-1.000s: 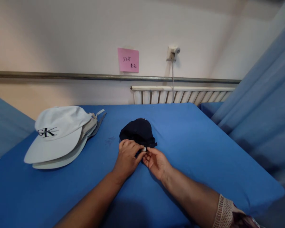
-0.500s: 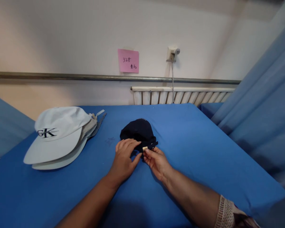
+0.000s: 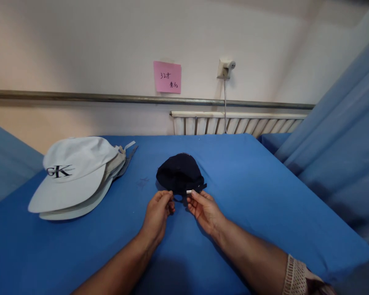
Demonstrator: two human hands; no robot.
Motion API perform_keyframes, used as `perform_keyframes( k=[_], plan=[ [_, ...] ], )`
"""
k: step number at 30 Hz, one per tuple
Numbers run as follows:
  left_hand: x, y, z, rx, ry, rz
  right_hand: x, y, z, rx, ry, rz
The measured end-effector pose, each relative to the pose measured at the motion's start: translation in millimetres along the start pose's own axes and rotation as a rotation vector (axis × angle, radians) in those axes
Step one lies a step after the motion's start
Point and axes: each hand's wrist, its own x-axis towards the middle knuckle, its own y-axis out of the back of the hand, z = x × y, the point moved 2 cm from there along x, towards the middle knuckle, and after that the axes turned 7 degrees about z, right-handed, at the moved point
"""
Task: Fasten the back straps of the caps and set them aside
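A dark navy baseball cap (image 3: pixel 180 172) lies on the blue-covered table (image 3: pixel 249 196), its back strap towards me. My left hand (image 3: pixel 158 209) pinches the near left edge of the cap between thumb and fingers. On the other side of the strap opening, my right hand (image 3: pixel 204 207) is closed on the strap beside a small shiny metal buckle (image 3: pixel 189 191). The strap's loose end sticks out past the right fingertips. The cap's brim is hidden from me.
At the left stands a stack of several pale caps (image 3: pixel 76 164), the top one white with black letters. Behind the table are a radiator (image 3: pixel 215 125), a metal rail (image 3: pixel 126 98), a pink note (image 3: pixel 167 77) and a socket with a plug (image 3: pixel 225 69). A blue curtain (image 3: pixel 341 123) hangs at the right.
My left hand has drawn back from over the cap and turned, its fingers now pinched at the edge. The right hand stays at the buckle. The strap opening shows more clearly.
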Motion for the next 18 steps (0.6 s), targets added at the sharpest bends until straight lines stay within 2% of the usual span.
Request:
perform_keyframes(
  k=[4, 7, 10, 18],
  plan=[
    [-2.0, -5.1, -8.0, -0.201, 0.272, -0.087, -0.6, -0.5, 0.2, 0.014, 0.005, -0.028],
    [-1.2, -7.1, -8.6, -0.270, 0.368, -0.172, -2.5, -1.8, 0.1, 0.000, 0.026, -0.044],
    [-0.7, -8.4, -9.6, -0.324, 0.406, -0.204, -3.8, -2.5, 0.5, -0.012, 0.024, -0.035],
    [-2.1, -11.3, -11.6, -0.421, 0.434, -0.173, -1.4, -1.2, 2.1, -0.020, 0.013, -0.038]
  ],
)
